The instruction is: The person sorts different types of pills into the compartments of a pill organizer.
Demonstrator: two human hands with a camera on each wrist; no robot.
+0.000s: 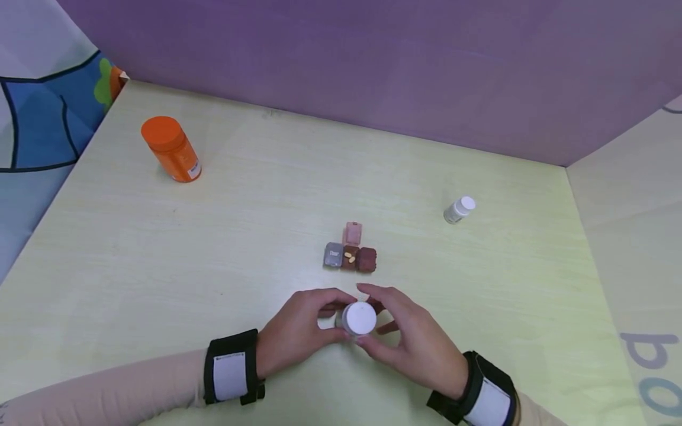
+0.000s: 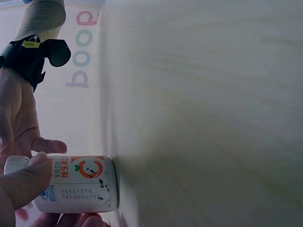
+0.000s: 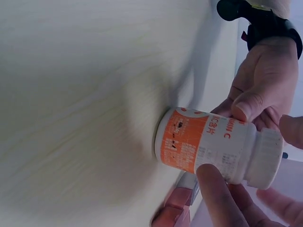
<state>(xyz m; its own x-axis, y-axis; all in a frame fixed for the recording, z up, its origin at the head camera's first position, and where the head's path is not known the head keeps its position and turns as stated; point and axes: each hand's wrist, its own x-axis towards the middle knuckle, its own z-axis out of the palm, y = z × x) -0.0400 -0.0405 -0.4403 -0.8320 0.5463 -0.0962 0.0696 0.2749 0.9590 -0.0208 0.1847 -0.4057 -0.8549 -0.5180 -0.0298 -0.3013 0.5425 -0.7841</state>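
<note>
A white vitamin C bottle [image 1: 359, 318] with an orange-printed label stands upright on the table, its white cap [image 3: 265, 158] on. My left hand [image 1: 301, 322] grips the bottle's body, with the thumb [image 2: 31, 182] on one side and fingers underneath in the left wrist view. On the other side, my right hand [image 1: 410, 331] spreads around the bottle with fingers mostly extended. Its thumb lies near the cap's lower edge; contact is hard to tell. Just beyond the hands is a small pill organizer [image 1: 350, 257], one pink lid [image 1: 353, 232] raised over a compartment holding pale tablets [image 1: 350, 257].
An orange bottle [image 1: 173, 151] with an orange cap stands at the far left of the table [image 1: 256, 195]. A smaller white bottle [image 1: 459, 210] is at the right. A purple wall panel [image 1: 373, 65] borders the back edge.
</note>
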